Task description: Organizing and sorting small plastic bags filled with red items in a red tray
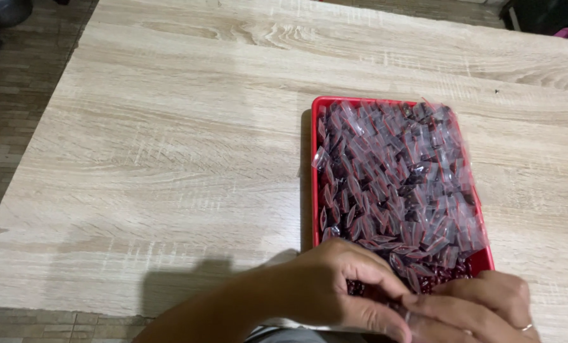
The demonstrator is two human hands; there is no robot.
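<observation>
A red tray (314, 178) lies on the wooden table (170, 146), filled with several small clear plastic bags (392, 178) of dark red pieces. At the tray's near end, my left hand (335, 286) and my right hand (481, 305) meet with fingertips pinched together on one small clear bag (406, 306). Loose dark red pieces (446, 274) lie in the tray's near corner just beyond my fingers. My right hand wears a ring.
The table's left edge runs diagonally, with wood-pattern floor (17, 108) beyond it. Dark objects (544, 16) sit past the far right corner. The table's near edge is just below my hands.
</observation>
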